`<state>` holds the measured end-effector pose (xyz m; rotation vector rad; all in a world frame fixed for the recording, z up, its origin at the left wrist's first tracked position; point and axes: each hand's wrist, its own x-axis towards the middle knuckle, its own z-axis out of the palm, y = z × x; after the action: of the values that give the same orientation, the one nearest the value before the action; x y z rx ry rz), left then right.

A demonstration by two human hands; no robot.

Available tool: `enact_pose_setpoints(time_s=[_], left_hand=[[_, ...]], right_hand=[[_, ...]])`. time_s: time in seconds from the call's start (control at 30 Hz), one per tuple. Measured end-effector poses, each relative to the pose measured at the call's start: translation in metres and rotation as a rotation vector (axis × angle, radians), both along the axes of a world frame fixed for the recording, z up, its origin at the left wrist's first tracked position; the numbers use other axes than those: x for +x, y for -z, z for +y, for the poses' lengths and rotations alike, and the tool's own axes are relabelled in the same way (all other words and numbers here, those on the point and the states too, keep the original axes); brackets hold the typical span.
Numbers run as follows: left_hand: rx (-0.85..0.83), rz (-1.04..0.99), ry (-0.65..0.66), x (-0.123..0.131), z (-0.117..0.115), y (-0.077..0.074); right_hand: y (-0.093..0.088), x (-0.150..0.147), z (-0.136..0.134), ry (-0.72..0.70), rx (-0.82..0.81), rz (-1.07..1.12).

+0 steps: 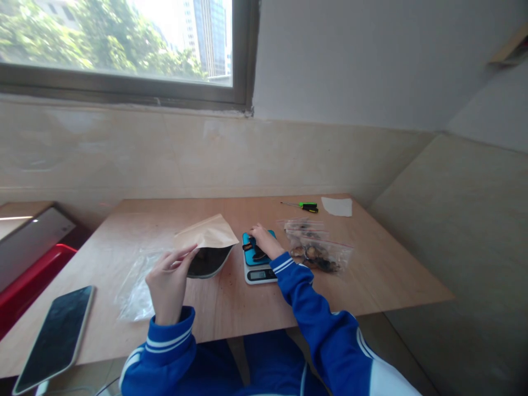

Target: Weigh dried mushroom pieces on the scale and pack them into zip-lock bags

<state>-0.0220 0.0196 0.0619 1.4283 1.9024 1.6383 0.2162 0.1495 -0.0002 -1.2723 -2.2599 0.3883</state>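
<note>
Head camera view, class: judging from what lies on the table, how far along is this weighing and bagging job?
Looks done: two clear bags of dark pieces lie beside the scale. In hand: the left hand holds the open brown pouch, and the right hand rests on dark pieces on the scale. Seemingly left: an unfilled clear bag lies by the left hand.

No legible text, label, brand or number appears. The display of the scale [259, 273], just below frame centre, shows digits too small to read. The phone [55, 335], lower left, has a dark screen.
</note>
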Motion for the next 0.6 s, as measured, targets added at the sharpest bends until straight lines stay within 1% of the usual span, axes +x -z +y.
enact_pose_setpoints(time_s=[0.17,0.33,0.47,0.6], left_hand=[[-0.002,-0.008,0.003,-0.001,-0.001,0.001],[-0.019,-0.029,0.01,-0.001,-0.002,0.004],[-0.028,-0.04,0.009,-0.001,-0.001,0.009],[-0.031,-0.038,0.007,0.0,-0.002,0.009]], right_hand=[[-0.008,0.01,-0.002,0.004,0.003,0.056],[-0.019,0.043,-0.009,0.136,0.032,0.146],[-0.018,0.07,-0.035,0.265,0.054,0.214],[-0.006,0.084,-0.067,0.389,0.009,0.322]])
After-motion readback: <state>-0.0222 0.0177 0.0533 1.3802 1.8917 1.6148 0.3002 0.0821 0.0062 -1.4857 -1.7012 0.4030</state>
